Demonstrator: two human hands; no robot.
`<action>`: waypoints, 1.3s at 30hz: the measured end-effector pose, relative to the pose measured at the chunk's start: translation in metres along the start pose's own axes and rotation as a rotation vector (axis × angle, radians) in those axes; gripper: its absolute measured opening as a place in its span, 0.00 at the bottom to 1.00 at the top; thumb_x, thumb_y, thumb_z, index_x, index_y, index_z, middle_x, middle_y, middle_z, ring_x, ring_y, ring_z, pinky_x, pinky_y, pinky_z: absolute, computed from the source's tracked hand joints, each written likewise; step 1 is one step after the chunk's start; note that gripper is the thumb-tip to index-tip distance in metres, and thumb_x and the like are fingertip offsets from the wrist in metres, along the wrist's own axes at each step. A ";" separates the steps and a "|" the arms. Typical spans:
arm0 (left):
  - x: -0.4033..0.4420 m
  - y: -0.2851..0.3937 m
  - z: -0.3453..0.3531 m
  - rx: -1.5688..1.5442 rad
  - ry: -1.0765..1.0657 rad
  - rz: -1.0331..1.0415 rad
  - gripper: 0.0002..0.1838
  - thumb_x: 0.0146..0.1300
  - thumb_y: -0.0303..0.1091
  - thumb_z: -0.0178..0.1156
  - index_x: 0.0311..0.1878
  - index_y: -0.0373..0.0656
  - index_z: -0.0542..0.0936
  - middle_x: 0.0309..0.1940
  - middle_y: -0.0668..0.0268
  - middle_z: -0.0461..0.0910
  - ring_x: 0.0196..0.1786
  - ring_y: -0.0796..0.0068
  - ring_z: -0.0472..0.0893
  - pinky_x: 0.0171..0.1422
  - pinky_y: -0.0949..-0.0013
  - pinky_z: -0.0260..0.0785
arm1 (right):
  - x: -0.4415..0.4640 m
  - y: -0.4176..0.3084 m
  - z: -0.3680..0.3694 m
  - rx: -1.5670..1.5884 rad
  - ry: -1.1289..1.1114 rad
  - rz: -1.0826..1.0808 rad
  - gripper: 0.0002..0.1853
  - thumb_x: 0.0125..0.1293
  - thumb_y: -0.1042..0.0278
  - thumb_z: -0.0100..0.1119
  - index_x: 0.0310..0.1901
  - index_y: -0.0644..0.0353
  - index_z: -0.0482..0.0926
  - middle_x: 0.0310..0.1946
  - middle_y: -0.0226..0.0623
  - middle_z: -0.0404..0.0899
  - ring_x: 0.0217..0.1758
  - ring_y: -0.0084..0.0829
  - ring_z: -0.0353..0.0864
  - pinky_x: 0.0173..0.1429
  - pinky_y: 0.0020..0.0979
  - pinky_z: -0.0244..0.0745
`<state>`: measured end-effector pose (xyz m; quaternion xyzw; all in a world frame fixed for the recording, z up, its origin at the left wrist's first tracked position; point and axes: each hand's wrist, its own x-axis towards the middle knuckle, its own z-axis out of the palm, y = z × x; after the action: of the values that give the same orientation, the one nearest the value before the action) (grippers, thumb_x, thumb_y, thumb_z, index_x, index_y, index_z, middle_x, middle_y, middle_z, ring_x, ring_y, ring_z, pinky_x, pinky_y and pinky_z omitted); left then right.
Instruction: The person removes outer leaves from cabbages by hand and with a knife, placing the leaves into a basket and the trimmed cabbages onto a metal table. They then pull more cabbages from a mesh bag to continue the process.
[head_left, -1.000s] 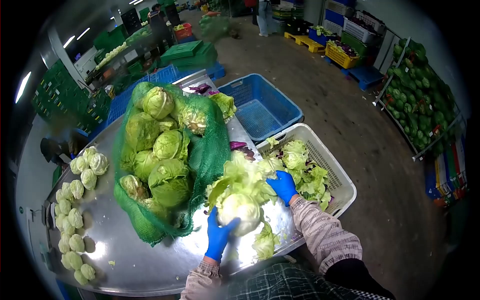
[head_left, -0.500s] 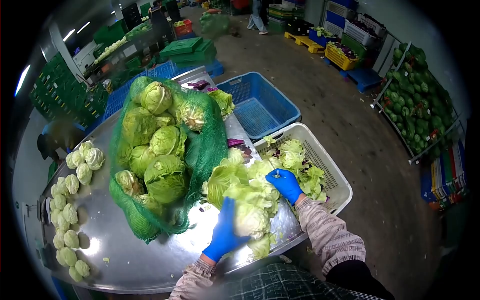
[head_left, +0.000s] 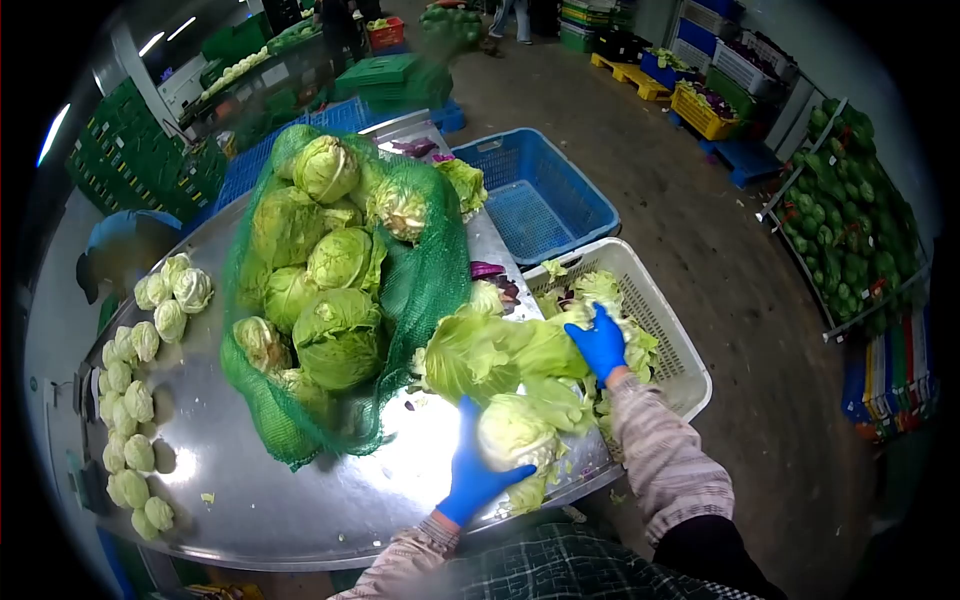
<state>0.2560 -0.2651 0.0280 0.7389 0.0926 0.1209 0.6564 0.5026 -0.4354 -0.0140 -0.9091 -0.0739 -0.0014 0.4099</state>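
Note:
My left hand [head_left: 480, 468], in a blue glove with thumb and fingers apart, rests against the near left side of a pale cabbage head [head_left: 516, 436] on the metal table. Loose green outer leaves [head_left: 480, 355] lie around and beyond that head. My right hand [head_left: 601, 345], also gloved in blue, has its fingers spread over leaves at the left edge of the white crate [head_left: 680, 352]; the leaves partly hide what its fingertips touch. Left of the leaves, a green net bag [head_left: 395, 410] lies open with several whole cabbages [head_left: 340, 338] in it.
Several small trimmed heads [head_left: 138, 402] line the left side of the metal table [head_left: 260, 510]. A blue crate [head_left: 560, 200] stands behind the white one. A rack of netted green produce [head_left: 850, 220] is at the right. A person in blue [head_left: 135, 238] bends at the far left.
My right hand has moved right and up to the white crate, its fingers now spread. My left hand has shifted slightly right and down, and the pale head shows more.

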 end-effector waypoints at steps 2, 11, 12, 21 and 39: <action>-0.001 -0.008 0.005 -0.182 0.025 -0.032 0.65 0.41 0.44 0.82 0.75 0.33 0.49 0.68 0.47 0.63 0.70 0.56 0.67 0.74 0.56 0.63 | -0.026 -0.058 -0.040 0.043 -0.042 -0.027 0.39 0.55 0.48 0.73 0.63 0.65 0.70 0.54 0.53 0.78 0.50 0.45 0.82 0.51 0.38 0.79; 0.021 0.001 -0.014 0.534 -0.023 0.063 0.60 0.35 0.54 0.82 0.71 0.41 0.62 0.66 0.46 0.64 0.68 0.46 0.67 0.69 0.50 0.64 | -0.083 -0.024 -0.042 0.440 -0.448 0.126 0.17 0.63 0.64 0.68 0.48 0.68 0.83 0.36 0.32 0.86 0.36 0.17 0.79 0.42 0.25 0.76; 0.025 0.001 -0.020 0.519 -0.060 0.091 0.60 0.35 0.53 0.83 0.71 0.40 0.62 0.67 0.47 0.64 0.68 0.46 0.66 0.69 0.50 0.64 | -0.086 -0.017 -0.042 0.467 -0.464 0.087 0.19 0.62 0.64 0.69 0.50 0.68 0.82 0.38 0.33 0.86 0.40 0.19 0.80 0.45 0.25 0.77; 0.014 -0.013 -0.048 0.389 -0.147 0.070 0.60 0.36 0.46 0.84 0.73 0.42 0.60 0.71 0.46 0.59 0.74 0.46 0.60 0.75 0.51 0.60 | -0.049 0.030 -0.026 -0.055 -0.181 0.132 0.17 0.63 0.61 0.68 0.45 0.66 0.82 0.37 0.40 0.86 0.40 0.31 0.85 0.43 0.33 0.80; -0.028 -0.029 -0.072 -0.866 0.427 -0.391 0.30 0.69 0.53 0.46 0.68 0.44 0.67 0.64 0.58 0.71 0.65 0.58 0.72 0.71 0.55 0.65 | -0.116 -0.070 0.000 0.403 -0.410 -0.220 0.34 0.54 0.52 0.76 0.60 0.58 0.78 0.52 0.43 0.83 0.41 0.33 0.86 0.43 0.33 0.79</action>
<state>0.2082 -0.2021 0.0050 0.3275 0.3024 0.1714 0.8786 0.3781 -0.4055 0.0308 -0.7774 -0.2520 0.1526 0.5557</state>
